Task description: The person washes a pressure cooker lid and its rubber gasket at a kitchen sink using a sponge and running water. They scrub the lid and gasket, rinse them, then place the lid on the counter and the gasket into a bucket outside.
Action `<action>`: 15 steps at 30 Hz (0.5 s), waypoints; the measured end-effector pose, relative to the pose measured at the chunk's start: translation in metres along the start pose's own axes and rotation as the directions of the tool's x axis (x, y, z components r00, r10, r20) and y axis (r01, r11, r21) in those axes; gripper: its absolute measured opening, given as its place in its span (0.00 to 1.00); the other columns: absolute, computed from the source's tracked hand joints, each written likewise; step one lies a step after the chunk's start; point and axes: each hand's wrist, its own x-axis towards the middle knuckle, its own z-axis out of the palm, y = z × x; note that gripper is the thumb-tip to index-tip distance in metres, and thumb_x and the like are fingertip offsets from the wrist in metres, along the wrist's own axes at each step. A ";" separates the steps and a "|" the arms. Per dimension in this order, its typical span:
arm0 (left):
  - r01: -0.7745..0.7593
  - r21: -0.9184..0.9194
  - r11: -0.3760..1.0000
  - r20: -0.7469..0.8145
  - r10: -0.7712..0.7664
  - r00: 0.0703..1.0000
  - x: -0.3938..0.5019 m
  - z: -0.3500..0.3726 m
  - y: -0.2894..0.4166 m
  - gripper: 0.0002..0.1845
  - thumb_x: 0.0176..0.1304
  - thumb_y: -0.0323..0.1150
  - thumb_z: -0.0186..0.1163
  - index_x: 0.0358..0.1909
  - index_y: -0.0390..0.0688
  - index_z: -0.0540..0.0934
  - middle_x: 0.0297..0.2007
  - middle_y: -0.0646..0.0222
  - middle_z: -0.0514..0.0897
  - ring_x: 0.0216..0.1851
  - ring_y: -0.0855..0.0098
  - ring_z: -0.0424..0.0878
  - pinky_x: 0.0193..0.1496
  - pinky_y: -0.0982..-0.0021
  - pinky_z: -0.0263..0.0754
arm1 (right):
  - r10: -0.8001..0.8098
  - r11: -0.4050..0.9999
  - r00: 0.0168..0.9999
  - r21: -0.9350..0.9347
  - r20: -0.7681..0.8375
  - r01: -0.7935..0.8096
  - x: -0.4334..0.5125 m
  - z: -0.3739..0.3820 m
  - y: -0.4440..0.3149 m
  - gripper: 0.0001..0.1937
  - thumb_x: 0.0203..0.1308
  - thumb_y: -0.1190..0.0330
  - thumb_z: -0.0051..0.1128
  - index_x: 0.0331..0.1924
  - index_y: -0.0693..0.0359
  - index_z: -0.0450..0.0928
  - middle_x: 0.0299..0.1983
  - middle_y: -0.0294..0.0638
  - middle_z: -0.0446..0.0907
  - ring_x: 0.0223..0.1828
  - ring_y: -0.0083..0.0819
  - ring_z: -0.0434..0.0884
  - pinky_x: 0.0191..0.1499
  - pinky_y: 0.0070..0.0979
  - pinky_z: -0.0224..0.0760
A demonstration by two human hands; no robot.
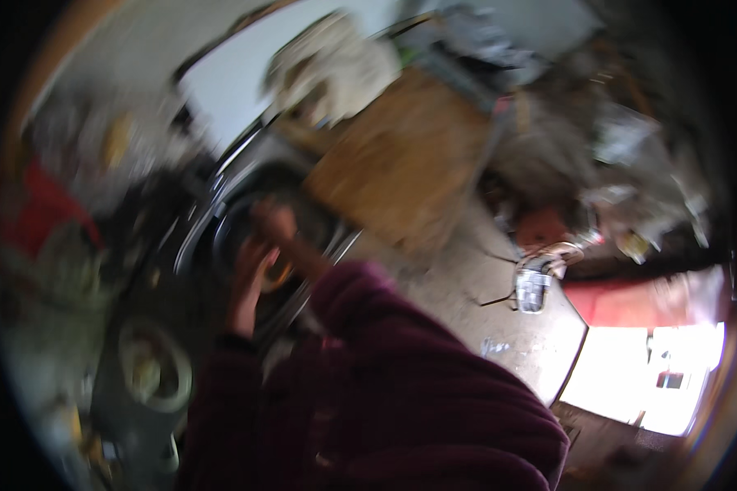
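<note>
Both my hands are over a dark basin or sink [221,230] with a shiny metal rim, left of the view's centre. My left hand [253,261] is low, near the basin's front side, with its fingers pointing up. Just above and to the right of it, my right hand [274,222] reaches in, its fingers blurred. The hands are close together; whether they touch or hold anything is too blurred to tell. A round, orange-brown shiny thing [276,273] shows beside my left hand, under my right forearm.
A brown wooden board [405,159] lies right of the basin, with a whitish cloth or bag [344,73] behind it. An oval pale dish [155,362] stands at lower left. Clutter and plastic bags fill the right. A bright doorway [639,368] is at lower right.
</note>
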 end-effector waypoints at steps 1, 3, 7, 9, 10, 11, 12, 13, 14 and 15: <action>0.070 -0.056 0.996 -0.134 -0.076 0.988 -0.008 -0.004 -0.007 0.22 0.57 0.37 0.67 0.51 0.43 0.72 0.40 0.73 0.77 0.41 0.80 0.75 0.42 0.75 0.71 | -0.165 0.986 0.986 -0.032 0.018 0.166 -0.004 -0.002 0.008 0.14 0.60 0.56 0.54 0.32 0.58 0.80 0.26 0.43 0.81 0.26 0.34 0.81 0.31 0.33 0.75; 0.039 -0.087 0.995 -0.056 -0.044 0.997 -0.010 -0.018 -0.017 0.28 0.53 0.36 0.69 0.55 0.46 0.71 0.40 0.74 0.77 0.39 0.82 0.75 0.37 0.77 0.68 | 0.361 0.586 0.822 0.579 0.440 -0.567 0.003 0.004 0.010 0.11 0.50 0.62 0.68 0.27 0.61 0.82 0.25 0.37 0.79 0.25 0.25 0.77 0.29 0.25 0.71; 0.086 0.038 0.996 -0.299 -0.071 0.952 0.003 -0.043 -0.050 0.23 0.49 0.26 0.65 0.48 0.43 0.71 0.36 0.72 0.77 0.35 0.78 0.76 0.34 0.74 0.71 | 0.192 0.461 0.891 0.763 0.412 -0.453 0.012 0.016 0.016 0.09 0.50 0.67 0.66 0.35 0.61 0.81 0.27 0.35 0.79 0.26 0.21 0.76 0.28 0.19 0.68; 0.179 0.459 0.870 -0.447 0.052 0.893 0.027 -0.058 -0.069 0.21 0.51 0.26 0.64 0.47 0.40 0.71 0.38 0.65 0.78 0.36 0.69 0.79 0.37 0.67 0.74 | 0.193 0.803 0.933 0.498 0.304 -0.328 0.016 0.019 0.027 0.14 0.52 0.65 0.61 0.43 0.60 0.79 0.38 0.42 0.80 0.43 0.31 0.79 0.44 0.29 0.73; 0.292 0.603 0.742 -0.501 0.069 0.862 0.034 -0.065 -0.078 0.20 0.51 0.27 0.64 0.47 0.39 0.70 0.38 0.62 0.78 0.37 0.64 0.80 0.39 0.63 0.75 | 0.182 0.933 0.959 0.268 0.217 -0.238 0.016 0.022 0.034 0.16 0.54 0.63 0.60 0.46 0.59 0.78 0.42 0.44 0.79 0.48 0.34 0.78 0.47 0.32 0.73; 0.288 0.737 0.612 -0.462 0.146 0.875 0.037 -0.072 -0.087 0.19 0.52 0.27 0.62 0.47 0.38 0.70 0.39 0.57 0.78 0.39 0.58 0.79 0.41 0.60 0.74 | 0.171 0.985 0.976 -0.021 0.134 -0.170 0.015 0.025 0.041 0.18 0.55 0.61 0.58 0.50 0.58 0.77 0.46 0.46 0.78 0.52 0.37 0.77 0.50 0.34 0.73; 0.344 0.814 0.468 -0.454 0.143 0.879 0.039 -0.074 -0.097 0.18 0.53 0.27 0.61 0.47 0.38 0.70 0.40 0.53 0.78 0.41 0.52 0.79 0.43 0.57 0.74 | 0.281 0.957 0.928 -0.151 0.245 -0.249 0.017 0.025 0.050 0.24 0.60 0.57 0.52 0.59 0.55 0.69 0.58 0.54 0.68 0.60 0.49 0.69 0.57 0.42 0.69; 0.417 0.856 0.305 -0.464 0.099 0.880 0.039 -0.076 -0.109 0.17 0.54 0.27 0.59 0.46 0.37 0.69 0.41 0.49 0.78 0.43 0.47 0.78 0.45 0.54 0.74 | 0.282 0.949 0.918 -0.219 0.279 -0.226 0.013 0.031 0.058 0.25 0.61 0.56 0.51 0.60 0.55 0.67 0.60 0.55 0.66 0.60 0.51 0.68 0.57 0.43 0.68; 0.502 0.814 0.292 -0.533 0.031 0.846 0.040 -0.079 -0.121 0.16 0.57 0.29 0.56 0.46 0.36 0.69 0.44 0.43 0.77 0.48 0.41 0.74 0.49 0.48 0.71 | 0.282 0.937 0.913 -0.288 0.294 -0.197 0.008 0.036 0.065 0.25 0.62 0.56 0.50 0.62 0.55 0.65 0.61 0.56 0.63 0.60 0.52 0.68 0.58 0.44 0.67; 0.536 0.817 0.212 -0.552 0.023 0.834 0.039 -0.081 -0.134 0.17 0.59 0.30 0.52 0.50 0.35 0.68 0.46 0.42 0.76 0.50 0.44 0.75 0.51 0.49 0.71 | 0.253 0.930 0.920 -0.336 0.300 -0.146 0.003 0.041 0.073 0.26 0.63 0.56 0.50 0.63 0.55 0.63 0.62 0.57 0.61 0.60 0.54 0.68 0.58 0.45 0.67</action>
